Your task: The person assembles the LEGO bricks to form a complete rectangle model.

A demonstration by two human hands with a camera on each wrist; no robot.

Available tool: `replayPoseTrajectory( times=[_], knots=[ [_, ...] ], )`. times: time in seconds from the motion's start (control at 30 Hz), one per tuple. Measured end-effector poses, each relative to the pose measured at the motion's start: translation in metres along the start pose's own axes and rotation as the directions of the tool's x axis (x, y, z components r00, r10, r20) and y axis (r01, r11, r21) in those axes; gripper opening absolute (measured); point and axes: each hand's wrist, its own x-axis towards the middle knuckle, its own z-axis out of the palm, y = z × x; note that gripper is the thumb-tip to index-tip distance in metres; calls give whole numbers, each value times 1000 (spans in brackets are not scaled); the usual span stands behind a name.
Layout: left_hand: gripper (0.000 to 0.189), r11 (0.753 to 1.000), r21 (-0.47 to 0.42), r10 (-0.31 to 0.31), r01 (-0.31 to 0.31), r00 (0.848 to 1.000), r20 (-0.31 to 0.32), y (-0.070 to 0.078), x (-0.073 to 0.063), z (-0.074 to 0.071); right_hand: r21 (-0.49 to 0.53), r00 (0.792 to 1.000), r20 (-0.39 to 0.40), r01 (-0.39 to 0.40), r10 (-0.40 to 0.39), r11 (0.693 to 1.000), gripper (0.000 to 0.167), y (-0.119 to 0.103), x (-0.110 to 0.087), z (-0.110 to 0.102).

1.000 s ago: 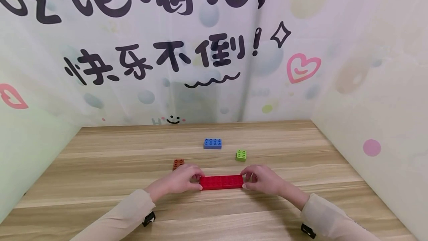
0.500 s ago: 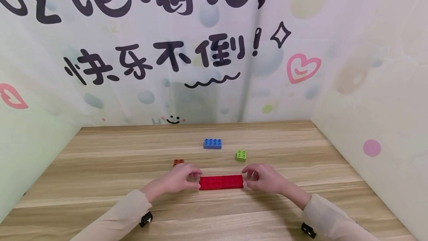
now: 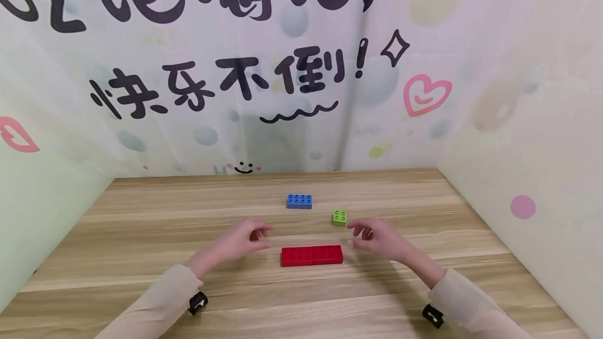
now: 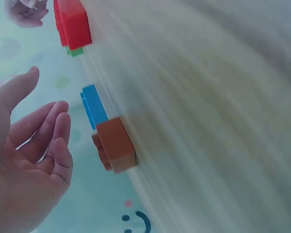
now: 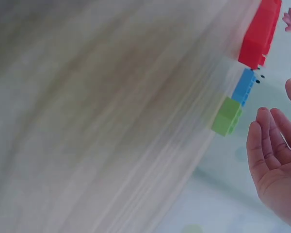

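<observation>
Two red building bricks (image 3: 312, 256) lie end to end in a row on the wooden table, a seam between them. My left hand (image 3: 241, 239) is off to their left, fingers loosely bent and holding nothing. It covers an orange-brown brick (image 4: 117, 145) in the head view; the left wrist view shows that brick near the fingertips. On the other side, my right hand (image 3: 380, 238) hovers with relaxed fingers, nothing in its grasp. A small lime-green brick (image 3: 339, 218) sits just left of its fingertips. Farther back is a blue eight-stud brick (image 3: 299, 201).
A white printed curtain (image 3: 301, 140) with black lettering closes off the back of the wooden table (image 3: 301, 302). Pale walls (image 3: 532, 150) flank both sides. Black straps (image 3: 198, 302) are visible at both wrists.
Both hands have released the ends of the red row and moved outward and back, the left one farther. The red row stays in place. The orange-brown brick has become hidden behind the left hand.
</observation>
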Motion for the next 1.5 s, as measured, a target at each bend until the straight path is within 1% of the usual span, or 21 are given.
replayPoseTrajectory(
  times=[0.17, 0.37, 0.47, 0.53, 0.63, 0.73, 0.9, 1.03, 1.1, 1.3, 1.5],
  knots=[
    [31, 999, -34, 1, -2, 999, -38, -9, 1, -7, 32, 999, -37, -8, 9, 999, 27, 3, 1, -7],
    [30, 1000, -22, 13, -15, 995, -95, -20, -1, -12, 50, 997, -55, -57, 60, 997, 28, 11, 0, -14],
    [30, 1000, 1, 27, -27, 993, -115, -24, -2, -14, 56, 994, -62, -89, 93, 994, 29, 15, -1, -16],
    [30, 1000, 16, 26, -25, 992, -124, -26, -3, -15, 56, 991, -69, -111, 115, 992, 29, 18, 0, -18],
    [32, 999, 40, 8, -3, 992, -129, -28, -3, -18, 61, 986, -78, -143, 148, 988, 29, 21, 1, -20],
    [32, 999, 37, -20, 25, 992, -127, -29, -3, -20, 66, 981, -82, -172, 177, 983, 28, 23, 2, -23],
    [31, 999, 33, -38, 42, 992, -122, -33, 0, -22, 58, 974, -97, -198, 203, 978, 28, 28, 7, -26],
    [32, 997, 17, -78, 81, 989, -125, -38, 3, -23, 48, 969, -110, -215, 219, 975, 28, 32, 11, -28],
    [32, 996, 16, -90, 92, 988, -127, -41, 4, -23, 48, 968, -112, -219, 223, 975, 28, 35, 14, -28],
    [32, 995, 26, -92, 96, 987, -129, -45, 8, -25, 45, 965, -126, -225, 229, 973, 28, 44, 22, -29],
    [32, 995, 38, -87, 92, 989, -116, -48, 14, -28, 41, 962, -120, -241, 244, 970, 31, 46, 31, -32]
  ],
)
